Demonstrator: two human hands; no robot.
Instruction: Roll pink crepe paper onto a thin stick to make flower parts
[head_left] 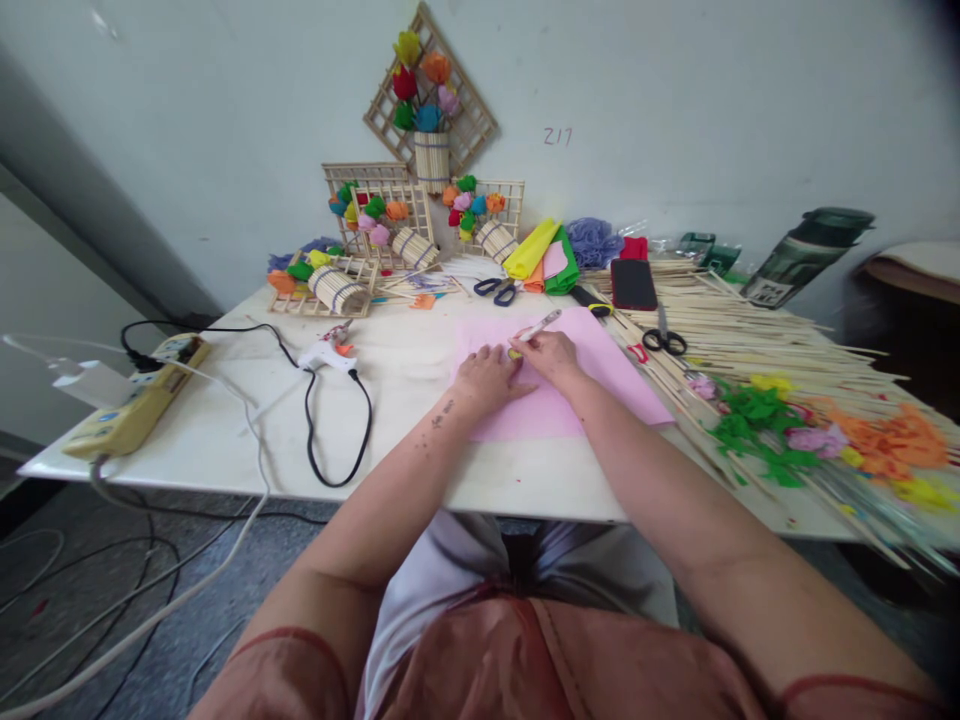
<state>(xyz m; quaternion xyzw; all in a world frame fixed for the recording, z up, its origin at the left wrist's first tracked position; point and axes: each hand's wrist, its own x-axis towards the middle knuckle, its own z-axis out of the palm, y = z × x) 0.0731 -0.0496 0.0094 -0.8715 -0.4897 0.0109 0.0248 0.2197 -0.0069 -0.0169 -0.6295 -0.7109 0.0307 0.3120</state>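
Observation:
A sheet of pink paper (615, 385) lies on the white table in front of me. My right hand (551, 357) is closed around a white pen (541, 325), whose lower end points down at the paper. Close by, my left hand (487, 378) rests flat on the sheet with its fingers stretched out. Between the two hands a small yellowish piece (514, 353) shows by the left fingertips; its outline is mostly hidden. Beyond the paper lie dark-handled scissors (495, 291), and a second pair of scissors (664, 340) is to its right.
At left are a white glue gun (328, 354) with a looped black cord and a yellow power strip (142, 400). Lattice panels with paper flowers (480, 215) stand behind. Wooden sticks (757, 335), a phone (634, 284), green crepe scraps (757, 425) and a bottle (806, 258) occupy the right.

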